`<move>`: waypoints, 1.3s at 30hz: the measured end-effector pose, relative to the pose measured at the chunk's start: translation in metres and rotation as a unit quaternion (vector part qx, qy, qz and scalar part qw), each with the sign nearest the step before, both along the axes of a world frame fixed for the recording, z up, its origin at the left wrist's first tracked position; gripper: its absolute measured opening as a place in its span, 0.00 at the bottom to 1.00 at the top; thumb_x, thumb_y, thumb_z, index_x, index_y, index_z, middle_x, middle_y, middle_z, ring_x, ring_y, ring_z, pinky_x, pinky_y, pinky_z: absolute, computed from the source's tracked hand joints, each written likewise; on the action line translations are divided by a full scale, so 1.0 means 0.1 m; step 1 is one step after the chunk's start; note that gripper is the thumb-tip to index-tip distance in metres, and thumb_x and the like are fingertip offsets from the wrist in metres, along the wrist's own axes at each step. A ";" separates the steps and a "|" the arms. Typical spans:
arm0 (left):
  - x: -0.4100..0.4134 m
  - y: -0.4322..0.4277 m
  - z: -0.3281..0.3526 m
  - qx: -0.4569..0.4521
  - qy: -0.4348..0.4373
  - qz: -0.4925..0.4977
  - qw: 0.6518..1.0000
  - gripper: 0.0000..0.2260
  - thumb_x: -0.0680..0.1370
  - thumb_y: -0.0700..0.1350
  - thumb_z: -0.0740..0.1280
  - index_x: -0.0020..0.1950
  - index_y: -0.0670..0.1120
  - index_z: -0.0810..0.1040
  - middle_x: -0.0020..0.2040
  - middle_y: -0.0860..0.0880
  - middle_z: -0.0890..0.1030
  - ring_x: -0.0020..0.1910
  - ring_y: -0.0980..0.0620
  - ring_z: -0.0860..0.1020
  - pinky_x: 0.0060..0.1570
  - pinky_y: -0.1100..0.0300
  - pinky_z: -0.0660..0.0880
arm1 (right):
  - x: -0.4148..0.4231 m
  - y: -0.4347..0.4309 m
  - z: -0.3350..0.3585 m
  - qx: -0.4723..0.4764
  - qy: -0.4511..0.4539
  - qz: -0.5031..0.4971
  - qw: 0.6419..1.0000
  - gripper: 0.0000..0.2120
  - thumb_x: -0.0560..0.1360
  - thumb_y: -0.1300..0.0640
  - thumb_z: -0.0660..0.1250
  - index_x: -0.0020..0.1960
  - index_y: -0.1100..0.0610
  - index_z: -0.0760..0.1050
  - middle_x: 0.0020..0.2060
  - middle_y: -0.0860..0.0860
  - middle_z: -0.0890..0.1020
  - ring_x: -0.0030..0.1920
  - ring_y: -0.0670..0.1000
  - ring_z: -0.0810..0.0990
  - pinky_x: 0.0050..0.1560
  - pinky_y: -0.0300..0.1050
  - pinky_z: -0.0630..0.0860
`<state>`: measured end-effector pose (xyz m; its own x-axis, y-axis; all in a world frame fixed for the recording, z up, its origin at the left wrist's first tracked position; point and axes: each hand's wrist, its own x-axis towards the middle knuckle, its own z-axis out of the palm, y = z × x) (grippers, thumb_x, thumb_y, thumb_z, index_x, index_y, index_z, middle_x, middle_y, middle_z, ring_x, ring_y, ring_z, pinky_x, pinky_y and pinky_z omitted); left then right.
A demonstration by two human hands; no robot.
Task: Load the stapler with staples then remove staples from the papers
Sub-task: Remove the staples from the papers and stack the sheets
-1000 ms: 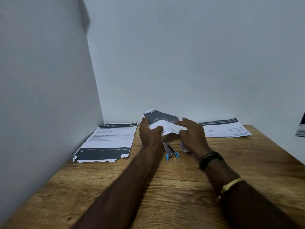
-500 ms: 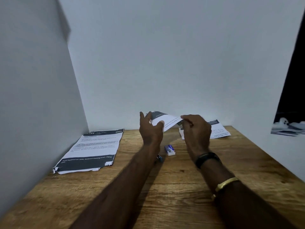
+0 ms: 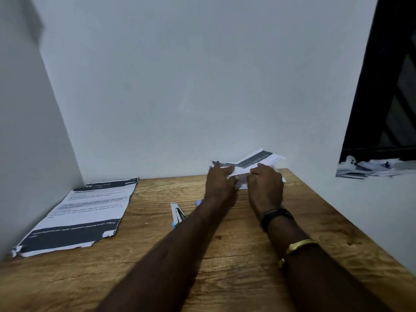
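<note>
Both hands hold a folded sheaf of white papers with a dark band [image 3: 254, 162] at the far right of the wooden desk, just above other papers lying there. My left hand [image 3: 219, 183] grips its left end and my right hand [image 3: 265, 184] pinches its near edge. A white and blue stapler [image 3: 176, 213] lies on the desk left of my left forearm. A small staple box [image 3: 198, 202] peeks out from behind that forearm.
A second set of papers with dark bands [image 3: 78, 213] lies at the desk's left side by the wall. Walls close the desk at the left and back. The wooden desk [image 3: 236, 255] ends at a right edge beside a dark window frame [image 3: 382, 86].
Both hands have carried the held papers to the right, toward the papers at the far right. The view swung right, so the stapler shows left of my left forearm.
</note>
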<state>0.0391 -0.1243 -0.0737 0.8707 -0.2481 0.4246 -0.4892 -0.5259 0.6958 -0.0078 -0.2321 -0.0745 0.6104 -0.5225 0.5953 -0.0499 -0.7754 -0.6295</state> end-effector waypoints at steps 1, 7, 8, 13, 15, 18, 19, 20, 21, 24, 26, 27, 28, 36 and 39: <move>0.02 -0.03 -0.03 0.022 0.008 -0.006 1.000 0.20 0.79 0.51 0.66 0.69 0.45 0.78 0.73 0.39 0.73 0.74 0.40 0.67 0.74 0.51 0.64 | 0.01 -0.04 -0.02 -0.004 0.023 -0.004 1.000 0.10 0.78 0.59 0.68 0.51 0.60 0.87 0.53 0.55 0.87 0.56 0.57 0.82 0.53 0.44 0.76; 0.20 -0.19 -0.05 0.189 0.040 -0.033 0.981 0.14 0.82 0.51 0.61 0.62 0.50 0.82 0.72 0.37 0.72 0.80 0.37 0.57 0.78 0.46 0.57 | 0.12 -0.22 -0.10 -0.015 0.171 -0.018 0.985 0.11 0.79 0.55 0.65 0.51 0.58 0.84 0.52 0.57 0.86 0.57 0.60 0.82 0.49 0.44 0.76; 0.22 -0.22 -0.05 0.212 0.035 -0.027 0.976 0.13 0.82 0.51 0.62 0.62 0.51 0.82 0.71 0.37 0.73 0.78 0.37 0.60 0.75 0.45 0.63 | 0.14 -0.23 -0.11 -0.025 0.184 -0.020 0.982 0.11 0.80 0.55 0.65 0.52 0.58 0.84 0.53 0.57 0.85 0.58 0.60 0.82 0.51 0.45 0.76; 0.23 -0.29 -0.11 0.273 0.009 0.011 0.962 0.06 0.80 0.49 0.65 0.52 0.51 0.81 0.69 0.42 0.75 0.73 0.41 0.68 0.69 0.43 0.68 | 0.21 -0.27 -0.13 -0.048 0.228 -0.030 0.972 0.10 0.79 0.52 0.68 0.54 0.55 0.84 0.56 0.55 0.85 0.60 0.59 0.80 0.56 0.47 0.76; 0.23 -0.31 -0.12 0.289 0.018 0.011 0.957 0.06 0.79 0.47 0.63 0.49 0.49 0.80 0.64 0.44 0.79 0.69 0.41 0.72 0.67 0.43 0.69 | 0.22 -0.26 -0.13 -0.040 0.241 -0.043 0.969 0.09 0.78 0.52 0.68 0.54 0.55 0.83 0.57 0.55 0.84 0.62 0.59 0.78 0.58 0.48 0.75; 0.23 -0.34 -0.11 0.305 0.061 -0.008 0.950 0.13 0.80 0.48 0.63 0.61 0.50 0.80 0.66 0.46 0.80 0.69 0.44 0.74 0.70 0.40 0.67 | 0.24 -0.23 -0.11 -0.027 0.258 -0.059 0.964 0.12 0.76 0.52 0.68 0.57 0.54 0.80 0.59 0.55 0.83 0.65 0.60 0.75 0.62 0.52 0.71; 0.23 -0.34 -0.10 0.307 0.071 -0.012 0.949 0.14 0.80 0.50 0.63 0.63 0.50 0.80 0.67 0.47 0.79 0.69 0.44 0.74 0.71 0.39 0.65 | 0.24 -0.22 -0.11 -0.025 0.264 -0.058 0.962 0.13 0.75 0.51 0.68 0.58 0.54 0.79 0.60 0.56 0.83 0.65 0.60 0.75 0.62 0.53 0.70; 0.23 -0.34 -0.10 0.308 0.075 -0.015 0.948 0.14 0.80 0.51 0.63 0.63 0.50 0.80 0.66 0.47 0.80 0.69 0.44 0.74 0.72 0.38 0.63 | 0.24 -0.21 -0.11 -0.024 0.270 -0.057 0.961 0.14 0.74 0.50 0.69 0.58 0.54 0.79 0.60 0.56 0.82 0.65 0.60 0.75 0.62 0.53 0.70; 0.24 -0.33 -0.10 0.304 0.076 -0.018 0.949 0.13 0.80 0.51 0.63 0.60 0.49 0.80 0.65 0.47 0.80 0.68 0.44 0.74 0.73 0.37 0.61 | 0.23 -0.21 -0.10 -0.025 0.273 -0.056 0.960 0.15 0.74 0.49 0.69 0.58 0.54 0.79 0.60 0.56 0.82 0.65 0.60 0.75 0.62 0.53 0.70; 0.22 -0.28 -0.09 0.279 0.062 -0.020 0.958 0.13 0.81 0.51 0.62 0.62 0.49 0.79 0.67 0.47 0.79 0.71 0.44 0.73 0.75 0.37 0.56 | 0.19 -0.18 -0.08 -0.042 0.258 -0.049 0.964 0.15 0.73 0.47 0.69 0.57 0.52 0.81 0.59 0.54 0.83 0.64 0.59 0.75 0.61 0.53 0.70; 0.18 -0.23 -0.06 0.247 0.036 -0.017 0.968 0.15 0.81 0.50 0.62 0.66 0.48 0.78 0.68 0.46 0.79 0.71 0.43 0.73 0.76 0.39 0.58 | 0.15 -0.14 -0.04 -0.052 0.216 -0.034 0.974 0.14 0.73 0.48 0.68 0.56 0.52 0.84 0.58 0.53 0.84 0.64 0.59 0.75 0.61 0.53 0.70; 0.16 -0.19 -0.04 0.216 0.021 -0.017 0.976 0.15 0.81 0.48 0.62 0.65 0.48 0.79 0.67 0.45 0.80 0.70 0.42 0.75 0.74 0.41 0.62 | 0.12 -0.10 -0.01 -0.048 0.185 -0.022 0.981 0.14 0.73 0.49 0.68 0.55 0.52 0.85 0.57 0.53 0.85 0.63 0.60 0.76 0.60 0.53 0.70; 0.13 -0.14 -0.01 0.175 0.011 -0.018 0.984 0.15 0.80 0.47 0.63 0.65 0.46 0.80 0.66 0.44 0.81 0.68 0.42 0.76 0.73 0.45 0.65 | 0.10 -0.05 0.02 -0.040 0.153 -0.008 0.987 0.14 0.74 0.51 0.68 0.55 0.52 0.85 0.57 0.53 0.85 0.62 0.60 0.76 0.60 0.53 0.70; -0.03 0.46 0.18 -0.046 -0.043 0.035 0.997 0.12 0.80 0.44 0.65 0.59 0.46 0.85 0.58 0.48 0.86 0.60 0.49 0.82 0.62 0.53 0.77 | 0.01 0.55 0.18 -0.020 0.008 0.079 0.997 0.11 0.79 0.53 0.67 0.56 0.52 0.86 0.54 0.53 0.87 0.58 0.59 0.79 0.60 0.53 0.72; -0.08 0.79 0.24 -0.075 -0.056 0.070 0.993 0.10 0.79 0.44 0.66 0.54 0.46 0.86 0.51 0.49 0.88 0.54 0.49 0.84 0.57 0.53 0.79 | 0.02 0.87 0.22 -0.006 -0.007 0.119 0.993 0.12 0.79 0.53 0.66 0.57 0.52 0.86 0.55 0.52 0.87 0.59 0.58 0.80 0.61 0.52 0.73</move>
